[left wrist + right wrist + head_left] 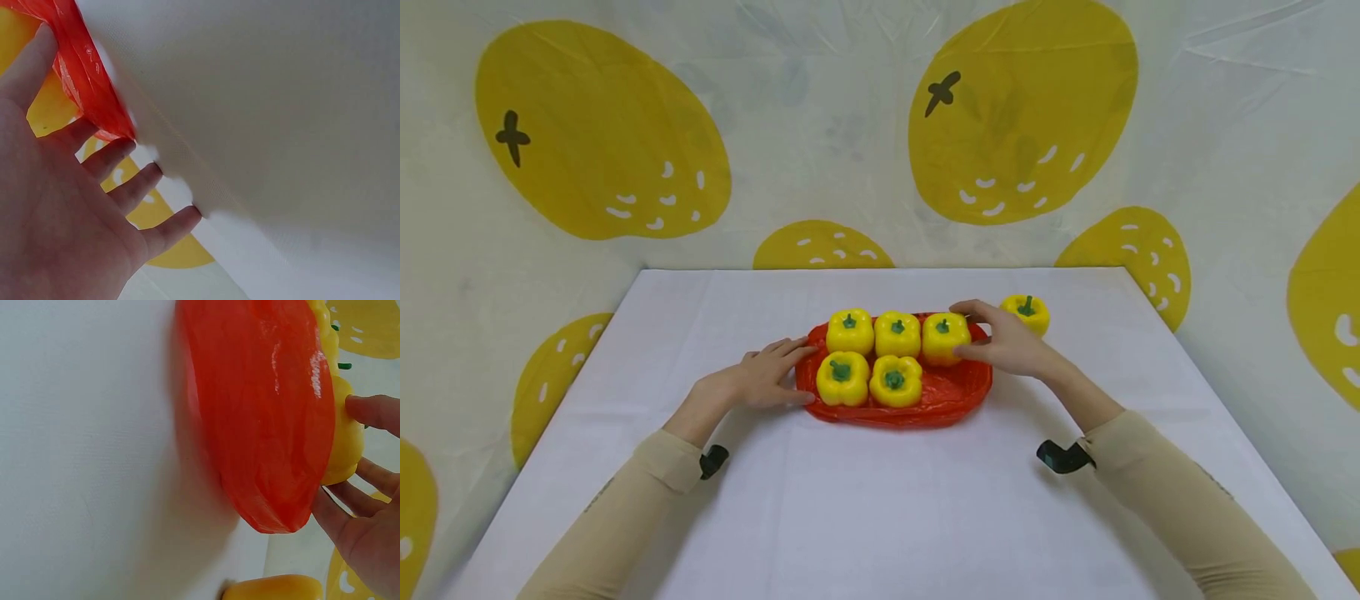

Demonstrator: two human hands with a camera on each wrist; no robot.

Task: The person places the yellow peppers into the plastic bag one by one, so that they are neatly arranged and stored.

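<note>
A red plastic-covered tray (947,400) sits mid-table with yellow bell peppers in two rows, three at the back and two in front. My right hand (1011,340) grips the back-right yellow bell pepper (943,337), thumb on its near side and fingers behind. In the right wrist view, the same yellow bell pepper (345,437) shows above the red rim between thumb and fingers. At the tray's left end, my left hand (767,372) touches the red plastic (94,81) with outstretched fingers. The front row's right end shows bare red plastic.
Another yellow bell pepper (1028,313) stands on the table behind my right wrist, outside the tray. The white-covered table (865,500) meets a curtain (820,125) with yellow fruit prints at its back edge.
</note>
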